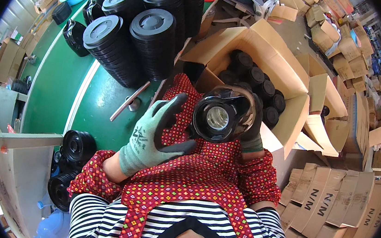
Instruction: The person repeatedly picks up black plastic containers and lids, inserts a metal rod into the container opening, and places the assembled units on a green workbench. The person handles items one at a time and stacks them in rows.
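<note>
"Where is the main thing?"

"The glossy black, rounded vessel with a ringed round mouth (pixel 234 108) is held in front of the red patterned apron (pixel 184 176), just right of the person's middle. The mouth faces up towards the head, tipped a little left; the body runs back from it, so I'd judge the long axis points nearly along our line of sight."

"Which hand is nearer?"

"The right hand (pixel 253 136), in a green glove with dark fingers. It has the vessel from its right side, though most of its grip is hidden behind the body."

"And the left hand (pixel 152 134)?"

"Same sort of glove, on the vessel's other side. Its fingers are spread wide from the thumb, holding nothing, and that gap faces right, towards the vessel. The thumb tip comes close to the lower left edge; I can't tell if it touches."

"What lies around them?"

"Beyond the left hand, a plain metal rod (pixel 128 102) at the green desk (pixel 46 99), which carries tall stacks of black round plastic discs (pixel 152 45). Beyond the right, a brown cardboard box (pixel 276 53) holding black round-ended pieces (pixel 254 77)."
</note>
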{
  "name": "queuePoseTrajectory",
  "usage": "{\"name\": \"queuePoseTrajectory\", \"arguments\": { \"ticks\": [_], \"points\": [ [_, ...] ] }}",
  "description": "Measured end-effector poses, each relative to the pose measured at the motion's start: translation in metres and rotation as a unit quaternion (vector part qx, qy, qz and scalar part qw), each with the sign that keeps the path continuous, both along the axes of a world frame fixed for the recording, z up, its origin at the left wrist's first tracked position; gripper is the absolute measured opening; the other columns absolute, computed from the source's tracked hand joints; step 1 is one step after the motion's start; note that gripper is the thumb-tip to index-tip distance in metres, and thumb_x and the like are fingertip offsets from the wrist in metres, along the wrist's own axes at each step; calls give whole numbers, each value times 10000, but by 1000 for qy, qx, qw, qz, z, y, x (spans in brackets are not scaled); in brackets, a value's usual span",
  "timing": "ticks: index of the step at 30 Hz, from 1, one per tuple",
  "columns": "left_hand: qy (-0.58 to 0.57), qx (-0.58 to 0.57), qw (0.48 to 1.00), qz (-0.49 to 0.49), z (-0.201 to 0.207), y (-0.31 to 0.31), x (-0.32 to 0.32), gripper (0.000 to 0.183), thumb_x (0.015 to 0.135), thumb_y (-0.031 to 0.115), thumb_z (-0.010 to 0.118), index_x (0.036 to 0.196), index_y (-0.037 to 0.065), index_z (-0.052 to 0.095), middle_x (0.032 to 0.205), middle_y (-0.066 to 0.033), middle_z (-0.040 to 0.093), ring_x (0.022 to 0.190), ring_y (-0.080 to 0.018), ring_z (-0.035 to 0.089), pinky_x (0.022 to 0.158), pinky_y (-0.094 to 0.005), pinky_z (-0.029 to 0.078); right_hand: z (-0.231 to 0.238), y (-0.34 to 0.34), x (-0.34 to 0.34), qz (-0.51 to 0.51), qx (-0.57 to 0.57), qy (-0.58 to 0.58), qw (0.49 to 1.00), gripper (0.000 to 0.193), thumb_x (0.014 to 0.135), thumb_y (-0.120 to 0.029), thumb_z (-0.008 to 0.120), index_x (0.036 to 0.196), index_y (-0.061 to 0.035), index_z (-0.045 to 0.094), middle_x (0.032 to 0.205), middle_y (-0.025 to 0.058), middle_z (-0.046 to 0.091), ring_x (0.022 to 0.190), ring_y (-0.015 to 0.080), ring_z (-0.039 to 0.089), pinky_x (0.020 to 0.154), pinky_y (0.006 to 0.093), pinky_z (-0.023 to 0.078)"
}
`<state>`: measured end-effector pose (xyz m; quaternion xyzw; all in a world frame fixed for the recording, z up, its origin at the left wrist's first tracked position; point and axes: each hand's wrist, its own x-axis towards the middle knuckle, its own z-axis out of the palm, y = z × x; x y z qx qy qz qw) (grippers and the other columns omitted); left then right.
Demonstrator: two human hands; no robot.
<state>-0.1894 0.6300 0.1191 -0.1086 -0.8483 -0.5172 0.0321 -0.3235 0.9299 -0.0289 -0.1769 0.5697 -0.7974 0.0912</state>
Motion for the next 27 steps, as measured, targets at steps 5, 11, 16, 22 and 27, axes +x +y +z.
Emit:
{"name": "queuePoseTrajectory", "arguments": {
  "ticks": [5, 11, 16, 22, 27],
  "points": [
    [128, -25, 991, -33, -5, 16, -10, 1060, 746, 273, 957, 1581, -23, 376, 1490, -272, 506, 1326, -415, 591, 1068, -450, 532, -3, -6, 0, 39, 153, 106, 982, 389, 1071, -96, 571, 1447, 0, 557, 1394, 157, 629, 1244, 257, 630, 1067, 350, 545],
    [151, -32, 988, 11, -48, 14, -2, 1008, 740, 213, 951, 1553, -21, 403, 1505, -281, 485, 1275, -437, 625, 978, -438, 598, -12, 27, -36, 65, -12, -244, 967, 404, 1132, -233, 450, 1435, -4, 585, 1342, 132, 675, 1191, 231, 647, 1046, 353, 537],
    [65, 35, 995, -64, -98, 16, 38, 876, 811, 238, 902, 1520, 22, 436, 1489, -277, 485, 1195, -437, 662, 984, -448, 590, 40, -14, -25, -74, 221, -60, 971, 309, 1032, -221, 664, 1165, 36, 773, 1033, 48, 772, 935, 98, 666, 871, 277, 541],
    [103, -185, 976, 59, -113, -65, 28, 875, 669, 190, 936, 1437, 36, 548, 1464, -254, 502, 1346, -461, 513, 1135, -509, 439, 21, -24, -6, -31, 317, 38, 947, 275, 933, -234, 775, 1030, 24, 775, 904, 60, 765, 815, 120, 676, 775, 303, 552],
    [-142, -342, 911, 180, -136, -140, 10, 1001, 795, 218, 875, 1627, 109, 329, 1528, -289, 454, 1329, -488, 528, 1113, -498, 463, 26, -32, 6, -42, 361, 103, 926, 292, 851, -235, 844, 979, 14, 761, 895, 115, 763, 806, 207, 720, 772, 339, 566]
  ]
}}
